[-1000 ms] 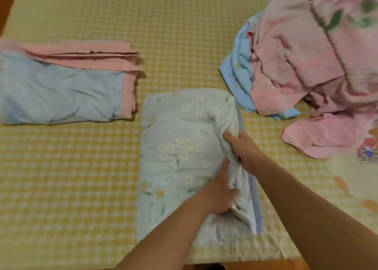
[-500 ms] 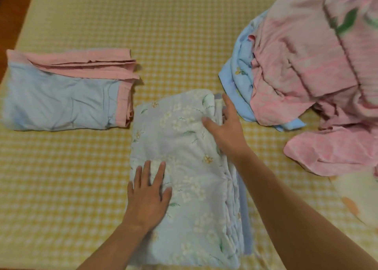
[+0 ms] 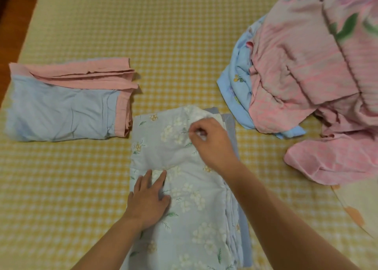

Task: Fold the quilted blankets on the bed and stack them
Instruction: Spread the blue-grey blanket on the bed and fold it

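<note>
Roughly left to right: folded blue-and-pink blanket [image 3: 65,108] at left, squared and lying flat on the checked bed [image 3: 163,34], just beside the floral blanket [image 3: 184,187] at near centre. Left hand [image 3: 148,200] flat on the floral blanket, fingers straight and pressing the near-left part down. Right hand [image 3: 210,140] further in, fingers curled, seemingly pinching a bit of the top layer near the far edge; exact grip hard to make out. Unfolded pink and blue pile [image 3: 306,81] at far right, well apart from the folded one.

To do this step well, probably: keep the left palm anchoring, tug the pinched fabric outward to flatten the wrinkle, align the layered right edges, then lift onto the left stack.

Near end of floral blanket cut off by frame edge; pile's right side cropped; blanket count in pile unclear.
</note>
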